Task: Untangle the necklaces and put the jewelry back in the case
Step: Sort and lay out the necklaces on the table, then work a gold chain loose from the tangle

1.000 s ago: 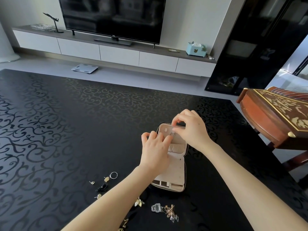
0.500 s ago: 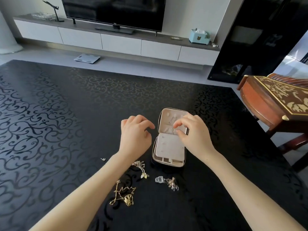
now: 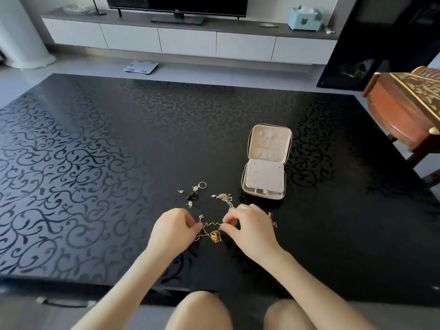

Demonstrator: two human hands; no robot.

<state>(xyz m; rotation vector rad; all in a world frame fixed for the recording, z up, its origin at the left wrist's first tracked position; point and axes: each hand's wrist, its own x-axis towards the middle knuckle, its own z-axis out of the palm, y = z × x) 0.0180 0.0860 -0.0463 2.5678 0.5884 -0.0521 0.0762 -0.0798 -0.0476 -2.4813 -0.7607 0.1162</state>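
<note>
With my left hand (image 3: 175, 231) and right hand (image 3: 250, 228) each pinching the gold necklace tangle (image 3: 212, 232) on the near part of the table (image 3: 95, 163), the open case (image 3: 264, 177) lying farther right, I judge the untangling step is in hand, and next calls for gently teasing strands apart.

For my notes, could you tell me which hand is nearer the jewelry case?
Right. The right hand is just in front of the jewelry case; the left hand lies farther left.
</note>
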